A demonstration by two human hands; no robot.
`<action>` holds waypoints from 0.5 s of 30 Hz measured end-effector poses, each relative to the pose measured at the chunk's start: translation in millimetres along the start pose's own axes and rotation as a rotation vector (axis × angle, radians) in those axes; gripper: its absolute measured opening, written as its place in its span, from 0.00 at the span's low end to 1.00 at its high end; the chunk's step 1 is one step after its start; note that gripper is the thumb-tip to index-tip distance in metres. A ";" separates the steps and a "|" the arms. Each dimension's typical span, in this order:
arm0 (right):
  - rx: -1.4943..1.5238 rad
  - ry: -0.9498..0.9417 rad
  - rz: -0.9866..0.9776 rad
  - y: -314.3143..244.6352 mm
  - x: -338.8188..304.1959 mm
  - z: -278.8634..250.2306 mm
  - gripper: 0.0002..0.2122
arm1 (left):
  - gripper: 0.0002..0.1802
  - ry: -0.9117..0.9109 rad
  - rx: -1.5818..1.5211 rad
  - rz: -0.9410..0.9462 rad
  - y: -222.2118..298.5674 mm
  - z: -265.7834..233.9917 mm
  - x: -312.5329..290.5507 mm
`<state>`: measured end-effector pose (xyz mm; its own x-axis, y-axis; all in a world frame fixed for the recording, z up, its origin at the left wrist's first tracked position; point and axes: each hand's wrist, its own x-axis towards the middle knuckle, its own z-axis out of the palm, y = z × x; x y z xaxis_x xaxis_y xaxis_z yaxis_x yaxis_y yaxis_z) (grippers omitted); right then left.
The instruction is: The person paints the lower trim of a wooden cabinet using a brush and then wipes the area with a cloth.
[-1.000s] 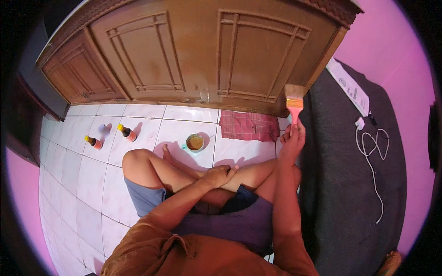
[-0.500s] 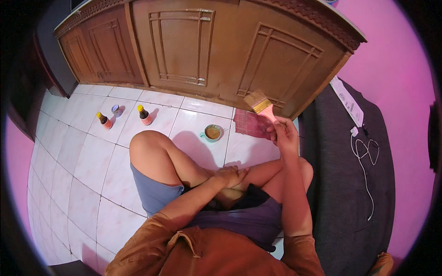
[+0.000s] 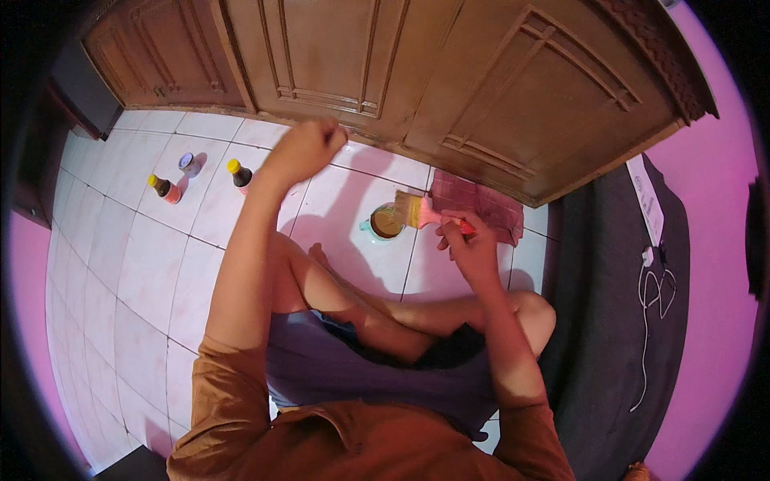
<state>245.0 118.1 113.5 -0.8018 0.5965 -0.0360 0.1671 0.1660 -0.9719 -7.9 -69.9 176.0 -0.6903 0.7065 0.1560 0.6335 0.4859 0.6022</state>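
Observation:
My right hand [image 3: 468, 240] is closed around the pink handle of a paintbrush [image 3: 417, 212]. The bristles point left, over the right rim of a small teal cup [image 3: 377, 227] with brown liquid in it; whether they touch it I cannot tell. Raised out to the front left, my left hand [image 3: 309, 148] has its fingers curled in, between a bottle and the cabinet. The inside of that hand is hidden. A dark bottle with a yellow cap [image 3: 239, 176] stands left of my left forearm, partly covered by it.
A wooden cabinet [image 3: 417, 88] spans the far side. Under its right end lies a maroon cloth [image 3: 481, 204]. Another yellow-capped bottle [image 3: 165, 190] and a small tin [image 3: 189, 164] stand at left. On the right, a dark cushion [image 3: 593, 321] bears a white cable [image 3: 644, 345].
My left hand has left my crossed legs and risen forward and left. My right hand has lowered the brush leftward toward the cup. The view has shifted.

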 end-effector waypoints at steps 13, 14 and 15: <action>-0.414 -0.032 -0.127 20.5 31.8 43.4 0.08 | 0.28 0.004 -0.277 -0.354 -74.1 44.8 32.0; -0.415 -0.036 -0.121 20.5 32.7 45.4 0.08 | 0.28 -0.002 -0.285 -0.369 -71.0 42.5 31.3; -0.413 -0.045 -0.135 20.8 33.6 47.8 0.08 | 0.28 -0.006 -0.287 -0.375 -68.6 40.9 30.6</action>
<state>194.1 104.0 80.9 -0.8549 0.5146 0.0666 0.2670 0.5462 -0.7939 -58.2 -60.7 107.5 -0.8502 0.5131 -0.1177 0.2181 0.5469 0.8083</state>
